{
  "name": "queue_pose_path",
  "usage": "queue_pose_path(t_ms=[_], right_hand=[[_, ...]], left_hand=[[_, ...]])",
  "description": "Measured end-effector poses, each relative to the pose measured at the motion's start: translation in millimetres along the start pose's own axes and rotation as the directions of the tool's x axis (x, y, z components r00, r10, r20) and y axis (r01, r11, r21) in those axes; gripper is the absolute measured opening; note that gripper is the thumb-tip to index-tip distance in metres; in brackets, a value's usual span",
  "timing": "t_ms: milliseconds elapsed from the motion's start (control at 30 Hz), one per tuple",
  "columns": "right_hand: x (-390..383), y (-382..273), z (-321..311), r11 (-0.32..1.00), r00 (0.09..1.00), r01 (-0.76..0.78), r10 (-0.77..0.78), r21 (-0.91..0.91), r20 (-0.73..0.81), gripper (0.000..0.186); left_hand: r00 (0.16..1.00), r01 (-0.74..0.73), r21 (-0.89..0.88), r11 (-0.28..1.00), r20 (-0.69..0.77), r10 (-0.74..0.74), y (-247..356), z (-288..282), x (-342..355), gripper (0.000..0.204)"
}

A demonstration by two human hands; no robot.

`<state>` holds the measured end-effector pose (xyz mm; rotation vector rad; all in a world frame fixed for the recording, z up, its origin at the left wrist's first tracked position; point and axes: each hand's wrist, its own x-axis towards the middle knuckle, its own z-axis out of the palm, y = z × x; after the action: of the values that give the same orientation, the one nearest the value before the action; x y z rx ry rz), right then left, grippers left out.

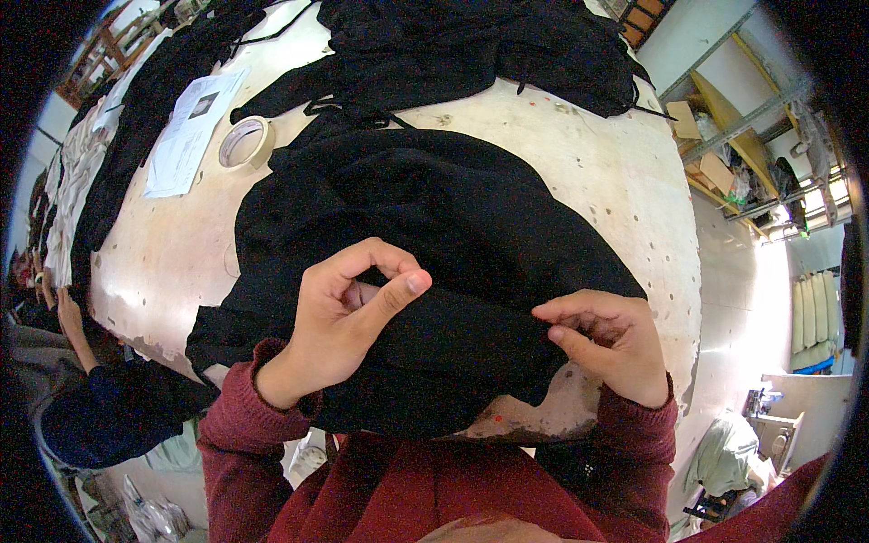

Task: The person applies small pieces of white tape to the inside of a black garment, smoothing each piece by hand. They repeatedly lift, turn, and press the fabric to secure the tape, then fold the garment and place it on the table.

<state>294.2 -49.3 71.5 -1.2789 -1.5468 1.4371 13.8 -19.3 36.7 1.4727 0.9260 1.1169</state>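
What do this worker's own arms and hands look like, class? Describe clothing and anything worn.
Both arms wear long maroon sleeves with a soft, knitted look, ending in cuffs of the same colour at the wrists. The left hand and right hand are bare: no gloves, and no rings or watch visible.

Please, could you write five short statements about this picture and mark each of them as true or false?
1. The left hand and the right hand are apart from each other. True.
2. The cloth below the hands is white. False: it is black.
3. The tape roll lies on the pale table. True.
4. The printed sheet lies to the right of the tape roll. False: it lies to its left.
5. The person's sleeves are dark red. True.
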Motion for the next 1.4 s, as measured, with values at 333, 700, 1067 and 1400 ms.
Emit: queue_pose_path(t_ms=[333, 700, 1067, 1400], right_hand=[[5, 9, 7, 0.738, 0.878, 0.405, -0.479, -0.54, 0.005, 0.033], [-11, 15, 11, 0.229, 0.576, 0.551, -0.801, -0.803, 0.166, 0.037], [-8, 17, 9, 0.195, 0.535, 0.545, -0.83, -0.815, 0.159, 0.042], [-4, 12, 23, 0.068, 0.546, 0.541, -0.787, -0.838, 0.288, 0.041]], left_hand=[[0.905, -0.408, 0.457, 0.79, 0.09, 0.415, 10, -4, 4, 0.023], [0.565, -0.821, 0.379, 0.426, 0.435, 0.702, 13, -27, -10, 0.024], [0.541, -0.835, 0.384, 0.393, 0.449, 0.711, 13, -25, -7, 0.024], [0.561, -0.828, 0.341, 0.446, 0.467, 0.684, 4, -23, -7, 0.029]])
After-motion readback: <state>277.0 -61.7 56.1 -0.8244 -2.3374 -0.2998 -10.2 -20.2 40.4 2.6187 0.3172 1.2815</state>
